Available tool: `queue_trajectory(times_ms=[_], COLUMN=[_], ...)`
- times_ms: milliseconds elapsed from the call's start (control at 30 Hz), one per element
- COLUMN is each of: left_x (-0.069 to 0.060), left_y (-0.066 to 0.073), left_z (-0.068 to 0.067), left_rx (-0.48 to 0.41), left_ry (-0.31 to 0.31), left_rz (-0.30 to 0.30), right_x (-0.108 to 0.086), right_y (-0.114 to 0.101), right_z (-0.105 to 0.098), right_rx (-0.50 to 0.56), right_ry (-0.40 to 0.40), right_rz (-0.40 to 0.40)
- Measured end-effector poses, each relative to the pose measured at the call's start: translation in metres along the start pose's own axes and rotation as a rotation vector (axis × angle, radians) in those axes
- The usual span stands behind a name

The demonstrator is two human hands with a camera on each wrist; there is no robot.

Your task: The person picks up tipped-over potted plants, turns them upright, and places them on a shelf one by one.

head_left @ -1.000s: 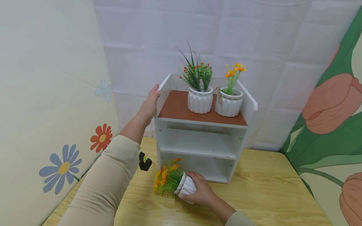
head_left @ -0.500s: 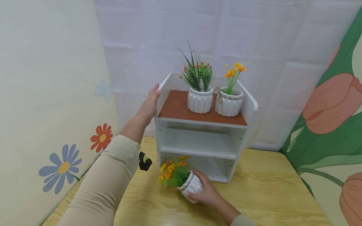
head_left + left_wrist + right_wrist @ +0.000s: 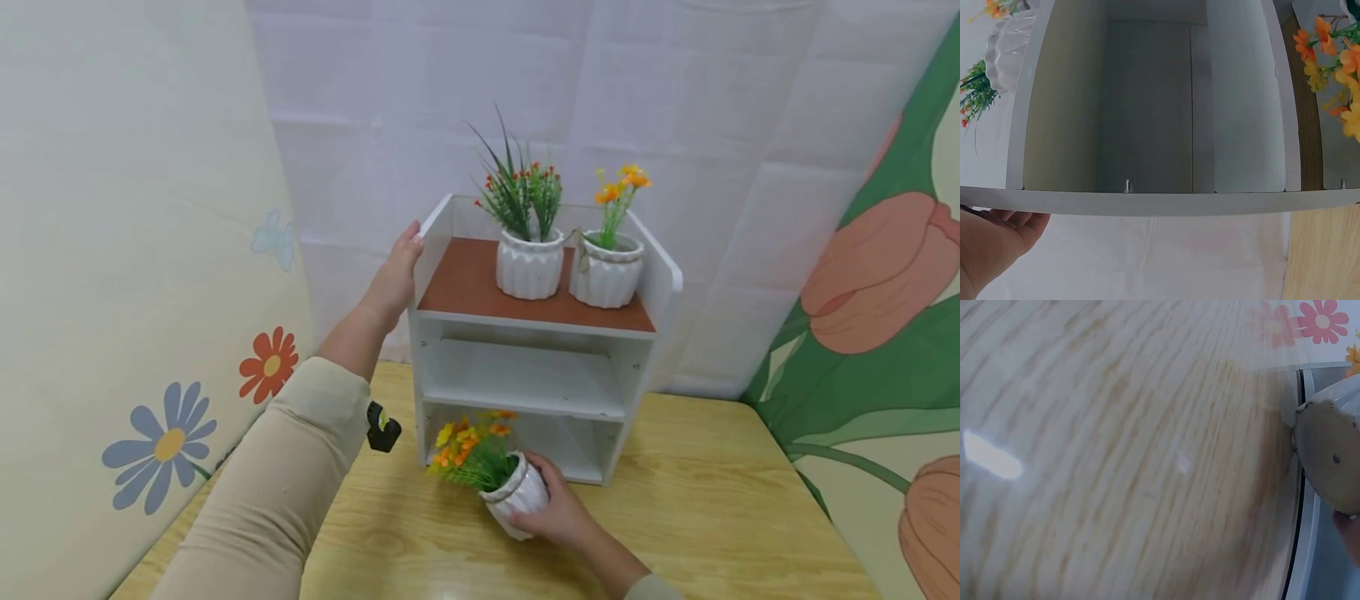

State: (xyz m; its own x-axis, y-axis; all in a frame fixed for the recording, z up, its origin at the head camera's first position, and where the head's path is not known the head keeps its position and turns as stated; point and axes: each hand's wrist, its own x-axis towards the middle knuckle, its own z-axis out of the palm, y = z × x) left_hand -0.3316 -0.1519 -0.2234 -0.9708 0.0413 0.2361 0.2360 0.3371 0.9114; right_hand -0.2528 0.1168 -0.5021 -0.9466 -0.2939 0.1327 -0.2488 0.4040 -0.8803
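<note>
My right hand (image 3: 561, 512) grips a white fluted flowerpot (image 3: 517, 497) with orange and yellow artificial flowers (image 3: 468, 446). The pot is tilted, its flowers leaning left, in front of the lowest compartment. Its pale underside (image 3: 1329, 456) shows in the right wrist view, where most of the hand is out of frame. My left hand (image 3: 393, 279) rests against the outer left side of a white shelf unit (image 3: 536, 321); no fingers show inside the panel. On the brown top stand two white pots, one with red-berried greenery (image 3: 530, 265), one with orange flowers (image 3: 606, 271).
The shelf unit stands on a wood-grain table (image 3: 712, 500) before a white cloth backdrop (image 3: 360, 150). Its middle shelf (image 3: 525, 375) is bare. Flower-painted panels flank the table, blue and red at left, tulips (image 3: 885, 275) at right. A black device (image 3: 382, 429) sits by the left cuff.
My right hand has moved the flowerpot rightward and slightly up, turning it more upright, with the flowers swinging upward. The left hand and the shelf unit stay in place.
</note>
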Motion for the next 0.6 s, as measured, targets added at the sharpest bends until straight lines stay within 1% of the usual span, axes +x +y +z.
queue_trajectory(times_ms=[133,367,600], left_x=[-0.001,-0.002,-0.002], left_y=[0.000,0.001,0.001], left_z=[0.000,0.000,0.000], left_rx=[0.003,0.006,0.004], left_ry=[-0.001,0.004,0.000], left_rz=[0.001,0.002,-0.001], right_x=[-0.002,-0.006,-0.008], right_y=[0.000,0.001,0.007], right_z=[-0.004,-0.011,-0.013], right_rx=[0.007,-0.018,0.021], right_ry=[-0.008,-0.020,-0.027], right_rz=[-0.006,0.001,0.015])
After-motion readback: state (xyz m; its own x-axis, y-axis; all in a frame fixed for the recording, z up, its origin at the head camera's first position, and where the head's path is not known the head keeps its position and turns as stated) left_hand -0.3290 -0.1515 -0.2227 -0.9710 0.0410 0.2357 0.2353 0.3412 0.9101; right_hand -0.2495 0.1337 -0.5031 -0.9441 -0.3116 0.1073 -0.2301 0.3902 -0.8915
